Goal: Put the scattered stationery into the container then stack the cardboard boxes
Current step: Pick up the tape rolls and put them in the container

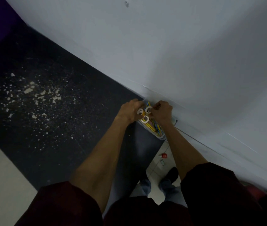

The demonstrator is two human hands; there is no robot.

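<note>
Head view looks down along two bare forearms to a clear container [159, 138] that sits on the far edge of a dark table [67, 136], right against a pale wall [186, 49]. Both hands are over the container's far end. The left hand [128, 110] has its fingers curled round a small white tape roll [140, 111], and the right hand [163, 112] pinches a second white roll [149, 109] between thumb and fingertips; the two rolls are just beside each other. A third roll [145, 119] lies flat just below them, on top of the yellow, blue and pink pens [155, 127] that fill the container lengthwise. White flecks [31, 95] are scattered over the left part of the table. Dark red sleeves [61, 203] cover the upper arms. Below the table edge the tiled floor [155, 168] shows a small red object [164, 155] and a dark shoe [172, 174].
</note>
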